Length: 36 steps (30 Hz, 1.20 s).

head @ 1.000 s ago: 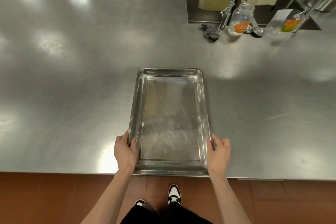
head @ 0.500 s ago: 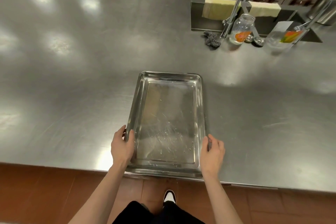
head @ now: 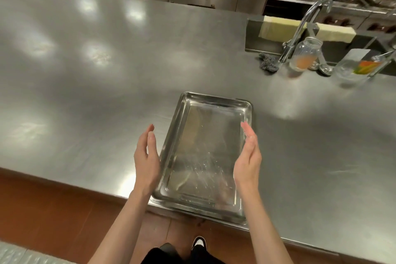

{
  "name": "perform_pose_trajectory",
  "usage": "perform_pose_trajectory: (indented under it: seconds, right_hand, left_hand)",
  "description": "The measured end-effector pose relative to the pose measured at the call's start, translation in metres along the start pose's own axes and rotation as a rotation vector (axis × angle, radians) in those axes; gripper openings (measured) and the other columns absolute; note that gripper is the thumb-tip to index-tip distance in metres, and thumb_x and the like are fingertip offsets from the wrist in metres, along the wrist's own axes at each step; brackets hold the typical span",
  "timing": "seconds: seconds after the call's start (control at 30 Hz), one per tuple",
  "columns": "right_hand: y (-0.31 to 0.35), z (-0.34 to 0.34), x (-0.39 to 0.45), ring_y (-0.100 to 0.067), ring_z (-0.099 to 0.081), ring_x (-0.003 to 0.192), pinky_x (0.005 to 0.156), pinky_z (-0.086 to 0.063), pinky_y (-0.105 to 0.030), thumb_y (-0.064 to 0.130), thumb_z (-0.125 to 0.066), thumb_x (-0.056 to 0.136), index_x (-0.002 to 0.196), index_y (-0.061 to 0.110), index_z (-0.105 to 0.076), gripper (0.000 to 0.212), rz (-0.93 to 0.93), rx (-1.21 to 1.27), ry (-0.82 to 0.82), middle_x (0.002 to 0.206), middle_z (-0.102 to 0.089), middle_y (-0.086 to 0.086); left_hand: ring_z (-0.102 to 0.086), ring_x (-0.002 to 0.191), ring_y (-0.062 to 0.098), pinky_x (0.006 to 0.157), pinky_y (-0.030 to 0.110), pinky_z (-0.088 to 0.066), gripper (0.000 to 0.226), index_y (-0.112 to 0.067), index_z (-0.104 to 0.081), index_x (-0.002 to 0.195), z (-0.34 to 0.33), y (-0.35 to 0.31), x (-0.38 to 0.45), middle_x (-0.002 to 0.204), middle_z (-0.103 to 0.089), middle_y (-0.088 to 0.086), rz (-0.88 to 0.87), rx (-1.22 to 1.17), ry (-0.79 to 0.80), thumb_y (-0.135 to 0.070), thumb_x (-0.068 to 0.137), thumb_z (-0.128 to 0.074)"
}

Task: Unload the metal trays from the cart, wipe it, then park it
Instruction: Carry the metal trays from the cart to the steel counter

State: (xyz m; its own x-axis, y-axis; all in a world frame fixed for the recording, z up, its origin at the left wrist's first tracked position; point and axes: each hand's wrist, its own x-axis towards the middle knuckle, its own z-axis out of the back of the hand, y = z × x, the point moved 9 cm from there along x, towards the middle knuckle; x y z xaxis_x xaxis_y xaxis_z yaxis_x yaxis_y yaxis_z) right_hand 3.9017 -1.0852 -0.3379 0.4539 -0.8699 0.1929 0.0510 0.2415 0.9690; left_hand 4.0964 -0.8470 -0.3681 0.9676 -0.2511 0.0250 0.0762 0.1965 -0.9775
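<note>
One tray unloaded, flat at counter edge, between both palms. Left hand and right hand straight-fingered, holding nothing. Cart unseen; probably wiping and parking left.

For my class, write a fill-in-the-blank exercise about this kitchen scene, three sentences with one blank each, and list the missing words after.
1. The metal tray lies on the steel ____, its near end at the edge.
2. The left hand and right hand are both ____, gripping nothing.
3. The glass jar stands beside the ____, near the steel scourer.

Missing words: counter; open; faucet
</note>
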Motion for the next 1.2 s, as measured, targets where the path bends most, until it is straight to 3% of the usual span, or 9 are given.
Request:
perform_pose_trajectory:
  seconds: [0.17, 0.3, 0.47, 0.53, 0.77, 0.97, 1.1, 1.2]
  right_hand:
    - [0.062, -0.062, -0.003, -0.003, -0.040, 0.148, 0.125, -0.028, -0.030, 0.039, -0.013, 0.111, 0.153, 0.025, -0.048, 0.056, 0.072, 0.119, 0.210, 0.155, -0.052, 0.013]
    - [0.110, -0.127, -0.025, -0.006, -0.035, 0.152, 0.128, -0.024, -0.032, 0.053, -0.010, 0.107, 0.157, 0.019, -0.042, 0.068, 0.134, 0.205, 0.388, 0.160, -0.047, 0.009]
    - [0.154, -0.203, -0.062, -0.007, -0.036, 0.152, 0.128, -0.024, -0.034, 0.053, -0.010, 0.107, 0.156, 0.016, -0.043, 0.069, 0.203, 0.256, 0.530, 0.160, -0.047, 0.007]
    - [0.171, -0.232, -0.078, -0.008, -0.037, 0.151, 0.127, -0.025, -0.035, 0.063, -0.011, 0.106, 0.155, 0.016, -0.044, 0.076, 0.227, 0.284, 0.584, 0.159, -0.048, 0.005]
    - [0.234, -0.324, -0.152, -0.003, -0.041, 0.148, 0.121, -0.026, -0.019, 0.079, -0.011, 0.097, 0.153, 0.022, -0.048, 0.088, 0.269, 0.399, 0.909, 0.156, -0.053, 0.007]
    - [0.268, -0.379, -0.228, -0.009, -0.044, 0.147, 0.125, -0.028, -0.029, 0.080, -0.014, 0.097, 0.150, 0.025, -0.049, 0.083, 0.301, 0.520, 1.216, 0.153, -0.055, 0.004]
    - [0.286, -0.394, -0.284, -0.007, -0.044, 0.147, 0.120, -0.028, -0.017, 0.080, -0.012, 0.097, 0.151, 0.022, -0.049, 0.087, 0.342, 0.589, 1.428, 0.154, -0.055, 0.002]
    - [0.293, -0.398, -0.328, -0.002, -0.042, 0.147, 0.118, -0.025, -0.012, 0.076, -0.010, 0.099, 0.153, 0.018, -0.049, 0.088, 0.377, 0.608, 1.555, 0.154, -0.054, 0.008]
  left_hand:
    - [-0.045, 0.143, -0.004, 0.109, 0.000, -0.031, 0.051, -0.021, -0.051, 0.154, 0.053, -0.037, 0.005, 0.154, -0.055, -0.010, -0.082, -0.041, -0.111, -0.045, 0.113, -0.031]
    - [-0.046, 0.144, -0.001, 0.118, 0.012, -0.033, 0.067, -0.018, -0.051, 0.154, 0.120, -0.062, 0.002, 0.154, -0.056, -0.009, -0.149, -0.071, -0.258, -0.058, 0.106, -0.027]
    - [-0.049, 0.143, 0.002, 0.123, 0.030, -0.036, 0.047, -0.024, -0.052, 0.148, 0.214, -0.072, -0.017, 0.149, -0.059, -0.007, -0.190, -0.123, -0.474, -0.042, 0.112, -0.028]
    - [-0.050, 0.144, 0.004, 0.124, 0.032, -0.036, 0.047, -0.022, -0.053, 0.149, 0.250, -0.073, -0.026, 0.149, -0.060, -0.006, -0.203, -0.117, -0.548, -0.039, 0.113, -0.028]
    - [-0.051, 0.144, 0.010, 0.123, 0.039, -0.038, 0.061, -0.010, -0.051, 0.152, 0.358, -0.074, -0.082, 0.150, -0.060, 0.002, -0.240, -0.035, -0.858, -0.046, 0.110, -0.026]
    - [-0.051, 0.145, 0.015, 0.123, 0.045, -0.039, 0.056, -0.008, -0.052, 0.152, 0.414, -0.080, -0.156, 0.150, -0.060, 0.003, -0.199, 0.076, -1.137, -0.036, 0.114, -0.021]
    - [-0.052, 0.143, 0.011, 0.121, 0.033, -0.040, 0.056, -0.010, -0.052, 0.152, 0.426, -0.085, -0.219, 0.149, -0.061, 0.001, -0.167, 0.142, -1.333, -0.037, 0.114, -0.021]
    - [-0.050, 0.145, 0.012, 0.124, 0.039, -0.037, 0.055, -0.011, -0.051, 0.152, 0.429, -0.087, -0.263, 0.151, -0.059, 0.002, -0.129, 0.199, -1.441, -0.035, 0.114, -0.021]
